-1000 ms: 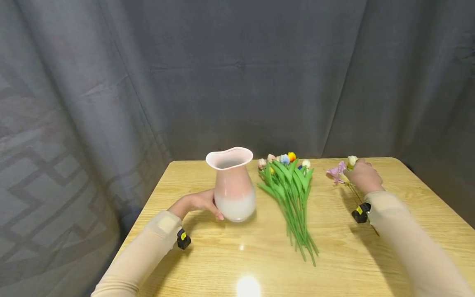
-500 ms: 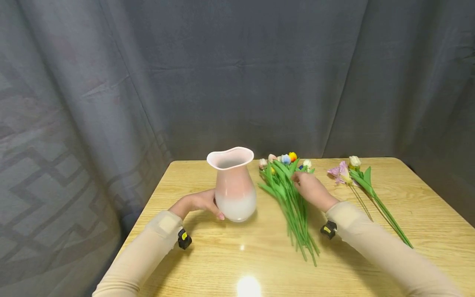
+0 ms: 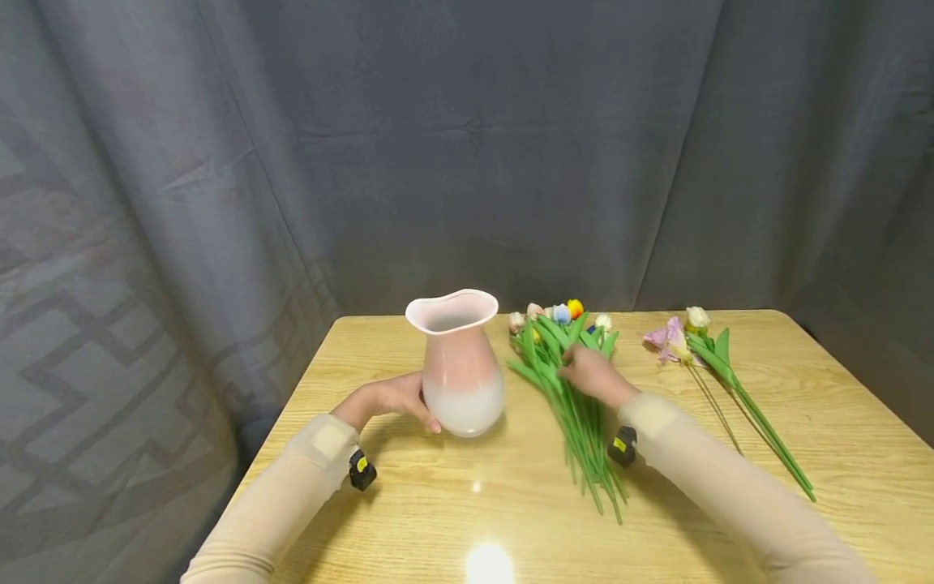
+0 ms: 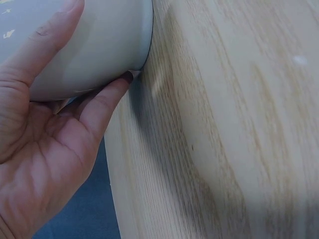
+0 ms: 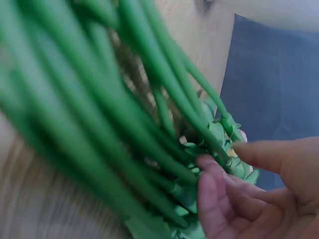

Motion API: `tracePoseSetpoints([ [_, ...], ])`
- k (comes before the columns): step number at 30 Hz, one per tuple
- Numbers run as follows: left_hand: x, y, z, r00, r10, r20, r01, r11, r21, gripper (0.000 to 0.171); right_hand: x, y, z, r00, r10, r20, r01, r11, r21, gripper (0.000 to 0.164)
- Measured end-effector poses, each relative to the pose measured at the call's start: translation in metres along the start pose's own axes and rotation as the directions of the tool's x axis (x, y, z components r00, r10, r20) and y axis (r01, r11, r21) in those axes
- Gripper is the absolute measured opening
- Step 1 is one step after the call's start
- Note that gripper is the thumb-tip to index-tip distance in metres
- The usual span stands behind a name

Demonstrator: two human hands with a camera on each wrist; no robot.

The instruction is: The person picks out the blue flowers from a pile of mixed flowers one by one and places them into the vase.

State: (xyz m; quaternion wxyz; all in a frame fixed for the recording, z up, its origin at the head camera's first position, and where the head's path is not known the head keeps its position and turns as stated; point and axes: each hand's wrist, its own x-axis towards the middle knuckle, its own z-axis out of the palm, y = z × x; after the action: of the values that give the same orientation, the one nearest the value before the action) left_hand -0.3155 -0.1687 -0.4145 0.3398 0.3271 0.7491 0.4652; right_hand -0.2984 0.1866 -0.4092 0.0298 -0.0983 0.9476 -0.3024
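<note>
A pink-and-white vase [image 3: 463,377] with a wavy rim stands left of the middle of the table. My left hand [image 3: 394,396] holds its lower side; in the left wrist view, thumb and fingers spread around the vase [image 4: 112,45] near its base. To the right lies a bunch of artificial tulips [image 3: 584,446], with green stems and pink, blue, yellow and white heads. My right hand [image 3: 594,375] is over its leaves. Up close in the right wrist view, the thumb [image 5: 264,153] and bent fingers are apart, on either side of a stem just below the heads.
On the right of the wooden table [image 3: 438,519] lie a light-purple flower [image 3: 670,341] on thin stems and a white tulip [image 3: 696,318] with green leaves. A dark grey curtain [image 3: 511,162] hangs behind and along the left.
My right hand has left the white tulip at the right, moved left to the tulip bunch, then shifted slightly further left over its leaves. The left hand and vase have stayed put.
</note>
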Motion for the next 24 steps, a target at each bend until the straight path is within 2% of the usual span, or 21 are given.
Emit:
tracePoseSetpoints([
  [4,0.0,0.001,0.0,1.0,-0.007,-0.009,0.007,1.0,0.009,0.086,0.004,0.0,0.001,0.996,0.072,0.052,-0.075,0.996,0.055,0.041],
  [6,0.0,0.001,0.0,1.0,-0.009,-0.008,0.009,1.0,0.011,0.086,0.006,0.001,0.002,0.995,0.086,0.052,-0.091,0.991,0.102,0.039],
  [9,0.0,0.001,0.0,1.0,-0.011,-0.008,0.011,1.0,0.011,0.086,0.005,0.002,0.003,0.993,0.104,0.06,-0.115,0.971,0.21,0.036],
  [13,-0.001,0.001,0.0,1.0,-0.014,-0.011,0.014,1.0,0.016,0.086,0.003,0.001,-0.001,0.99,0.115,0.078,-0.135,0.929,0.344,0.037],
  [17,-0.002,0.001,-0.001,1.0,-0.003,-0.008,0.003,1.0,0.014,0.085,0.004,-0.001,-0.006,0.99,0.113,0.081,-0.137,0.903,0.407,0.042],
  [21,-0.001,0.0,0.0,1.0,0.005,-0.001,-0.005,1.0,-0.008,0.086,0.004,-0.003,-0.008,0.995,0.098,0.031,-0.102,0.909,0.404,0.042],
  [24,0.0,0.0,0.0,1.0,0.014,0.008,-0.014,1.0,-0.024,0.086,0.0,-0.008,-0.012,0.998,0.051,-0.036,-0.032,0.917,0.398,0.042],
])
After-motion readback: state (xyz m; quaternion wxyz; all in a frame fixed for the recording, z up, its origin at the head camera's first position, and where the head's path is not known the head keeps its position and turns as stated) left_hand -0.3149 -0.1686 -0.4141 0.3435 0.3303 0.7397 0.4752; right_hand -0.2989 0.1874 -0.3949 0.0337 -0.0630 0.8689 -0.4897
